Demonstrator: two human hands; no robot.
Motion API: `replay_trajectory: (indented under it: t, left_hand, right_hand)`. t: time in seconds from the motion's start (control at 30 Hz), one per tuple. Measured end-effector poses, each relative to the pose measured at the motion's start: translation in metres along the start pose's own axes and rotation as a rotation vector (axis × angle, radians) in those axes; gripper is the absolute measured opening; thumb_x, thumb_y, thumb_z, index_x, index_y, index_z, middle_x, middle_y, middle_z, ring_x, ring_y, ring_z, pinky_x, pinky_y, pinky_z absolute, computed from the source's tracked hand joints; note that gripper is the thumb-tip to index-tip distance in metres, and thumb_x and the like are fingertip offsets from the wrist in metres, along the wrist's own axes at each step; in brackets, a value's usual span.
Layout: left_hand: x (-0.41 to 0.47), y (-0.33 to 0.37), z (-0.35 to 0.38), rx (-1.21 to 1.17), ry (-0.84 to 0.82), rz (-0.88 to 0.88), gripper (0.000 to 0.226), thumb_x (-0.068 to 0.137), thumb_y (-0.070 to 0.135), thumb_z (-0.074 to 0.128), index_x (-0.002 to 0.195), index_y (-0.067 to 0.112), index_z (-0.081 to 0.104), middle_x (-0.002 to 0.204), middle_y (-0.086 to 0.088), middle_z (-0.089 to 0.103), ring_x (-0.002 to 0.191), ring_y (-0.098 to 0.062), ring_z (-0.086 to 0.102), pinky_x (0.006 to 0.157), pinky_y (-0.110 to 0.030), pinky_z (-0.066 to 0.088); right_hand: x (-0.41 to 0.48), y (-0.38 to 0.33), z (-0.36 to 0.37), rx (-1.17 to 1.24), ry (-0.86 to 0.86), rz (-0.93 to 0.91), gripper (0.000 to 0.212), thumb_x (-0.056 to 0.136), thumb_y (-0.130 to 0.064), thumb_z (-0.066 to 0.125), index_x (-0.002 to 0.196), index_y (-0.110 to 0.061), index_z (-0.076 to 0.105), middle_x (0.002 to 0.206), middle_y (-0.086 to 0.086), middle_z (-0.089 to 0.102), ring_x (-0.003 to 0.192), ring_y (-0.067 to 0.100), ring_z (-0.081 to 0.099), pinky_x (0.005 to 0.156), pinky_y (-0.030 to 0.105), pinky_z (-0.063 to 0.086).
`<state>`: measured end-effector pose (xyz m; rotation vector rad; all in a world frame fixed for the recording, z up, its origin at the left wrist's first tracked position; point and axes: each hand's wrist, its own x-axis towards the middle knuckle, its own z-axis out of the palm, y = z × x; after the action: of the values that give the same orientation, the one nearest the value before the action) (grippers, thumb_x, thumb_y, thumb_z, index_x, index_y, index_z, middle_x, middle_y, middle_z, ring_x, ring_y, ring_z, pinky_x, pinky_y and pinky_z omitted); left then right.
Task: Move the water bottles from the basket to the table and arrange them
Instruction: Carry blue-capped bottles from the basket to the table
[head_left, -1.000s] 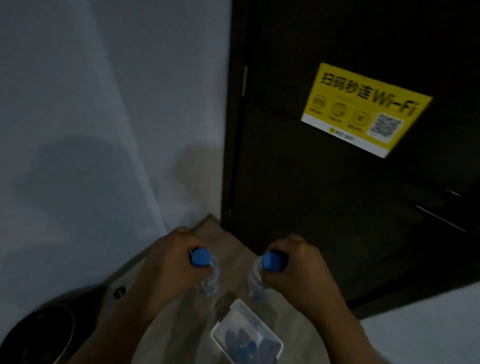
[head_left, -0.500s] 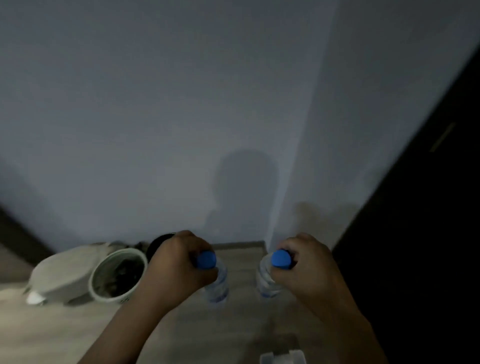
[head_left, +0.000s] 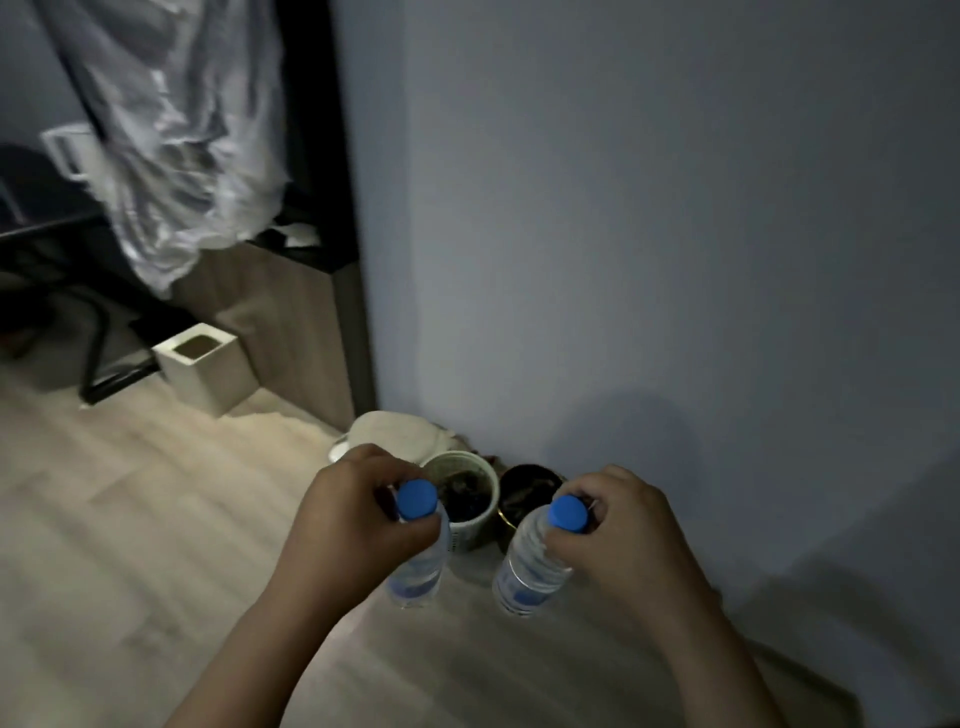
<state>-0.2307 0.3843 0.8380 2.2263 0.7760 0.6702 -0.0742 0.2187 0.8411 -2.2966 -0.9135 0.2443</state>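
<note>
Left hand (head_left: 353, 512) grips left bottle (head_left: 418, 564); right hand (head_left: 618, 535) grips right bottle (head_left: 530, 566); labels unreadable.

Bottles (head_left: 418, 564) – clear glossy plastic, smooth blue caps (head_left: 416, 499); floor (head_left: 104, 519) – matt pale wood grain; hanging sheet (head_left: 192, 130) – crinkled shiny plastic.

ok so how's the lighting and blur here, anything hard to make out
Head view: dim; a soft shadow falls on the wall; the hanging plastic sheet is blurred; the two bottles read clearly; the two cups' contents are too dark to tell.
</note>
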Motion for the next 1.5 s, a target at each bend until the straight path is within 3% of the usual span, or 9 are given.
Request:
replay_trajectory:
  t: [0.13,0.3,0.47,0.83,1.03,1.17,1.4,1.5]
  left_hand:
    - [-0.021,-0.034,-0.056,0.025,0.097,-0.102,0.022,0.06,0.021,0.08,0.078,0.029,0.071,0.077,0.012,0.063,0.076,-0.005,0.059,0.063,-0.032,0.055]
    - [-0.043,-0.07,-0.107,0.044,0.21,-0.237,0.021,0.063,0.023,0.08,0.082,0.028,0.071,0.078,0.014,0.063,0.068,-0.009,0.061,0.06,-0.021,0.051]
    - [-0.052,-0.105,-0.142,0.066,0.315,-0.371,0.02,0.063,0.024,0.079,0.079,0.032,0.07,0.078,0.014,0.063,0.068,-0.006,0.061,0.059,-0.018,0.049]
    - [-0.007,-0.167,-0.189,0.185,0.485,-0.557,0.021,0.061,0.023,0.079,0.077,0.033,0.07,0.078,0.013,0.063,0.068,-0.006,0.061,0.062,-0.025,0.053]
    - [0.012,-0.203,-0.208,0.218,0.538,-0.67,0.022,0.064,0.025,0.077,0.082,0.034,0.068,0.081,0.016,0.062,0.07,-0.003,0.059,0.062,-0.016,0.049]
    - [0.028,-0.233,-0.231,0.204,0.539,-0.722,0.022,0.064,0.024,0.078,0.082,0.033,0.069,0.081,0.014,0.062,0.071,-0.003,0.059,0.064,-0.02,0.051]
    - [0.056,-0.313,-0.299,0.203,0.513,-0.738,0.021,0.065,0.028,0.077,0.084,0.031,0.07,0.082,0.014,0.063,0.071,-0.004,0.06,0.061,-0.012,0.046]
    - [0.071,-0.347,-0.336,0.207,0.539,-0.721,0.019,0.063,0.027,0.076,0.079,0.033,0.069,0.08,0.014,0.062,0.07,-0.005,0.059,0.062,-0.018,0.049]
  right_hand:
    - [0.007,-0.055,0.04,0.016,-0.08,-0.114,0.012,0.064,-0.025,0.074,0.075,-0.024,0.068,0.078,-0.009,0.059,0.068,0.01,0.058,0.062,0.026,0.05]
    - [0.02,-0.118,0.082,0.028,-0.209,-0.274,0.013,0.066,-0.022,0.075,0.077,-0.022,0.068,0.081,-0.007,0.06,0.071,0.009,0.059,0.06,0.022,0.05]
    - [0.042,-0.166,0.129,0.04,-0.327,-0.393,0.014,0.062,-0.025,0.074,0.073,-0.025,0.066,0.078,-0.008,0.059,0.07,0.009,0.057,0.065,0.032,0.053]
    - [0.133,-0.245,0.222,0.078,-0.553,-0.652,0.017,0.061,-0.023,0.072,0.077,-0.027,0.067,0.081,-0.011,0.059,0.071,0.004,0.058,0.061,0.015,0.044]
    - [0.172,-0.289,0.265,0.048,-0.649,-0.708,0.015,0.064,-0.023,0.072,0.076,-0.027,0.066,0.084,-0.012,0.059,0.073,0.007,0.06,0.067,0.027,0.055]
    - [0.196,-0.323,0.3,0.006,-0.703,-0.72,0.015,0.065,-0.021,0.072,0.078,-0.027,0.067,0.084,-0.012,0.059,0.073,0.008,0.059,0.065,0.02,0.051]
    - [0.223,-0.402,0.371,-0.029,-0.747,-0.752,0.015,0.066,-0.022,0.073,0.081,-0.024,0.068,0.085,-0.011,0.06,0.076,0.01,0.059,0.07,0.024,0.055]
    - [0.233,-0.442,0.399,-0.029,-0.747,-0.756,0.016,0.067,-0.022,0.073,0.081,-0.024,0.067,0.084,-0.011,0.059,0.076,0.011,0.06,0.07,0.024,0.056]
